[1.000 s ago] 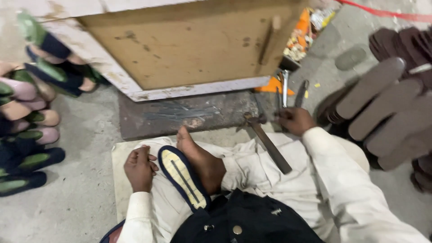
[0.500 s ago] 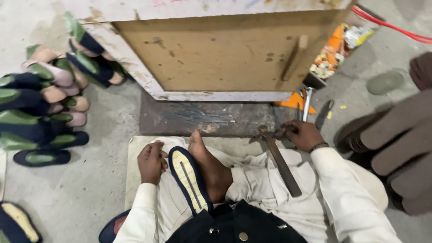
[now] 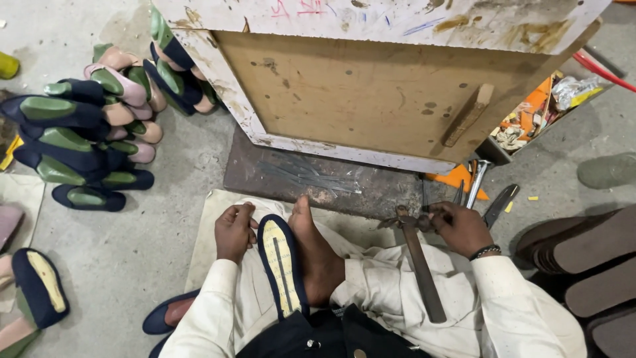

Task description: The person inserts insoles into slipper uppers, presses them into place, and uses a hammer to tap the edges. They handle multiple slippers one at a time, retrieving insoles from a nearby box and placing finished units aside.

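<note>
Your left hand (image 3: 235,231) still pinches the shoe upper (image 3: 283,265) beside your foot; your right hand (image 3: 460,227) has curled onto the hammer (image 3: 417,262) head.

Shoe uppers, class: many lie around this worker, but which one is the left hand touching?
The navy upper with the yellow insole, propped sole-up on the lap beside the bare foot. The left hand rests against it; the others lie on the floor.
</note>
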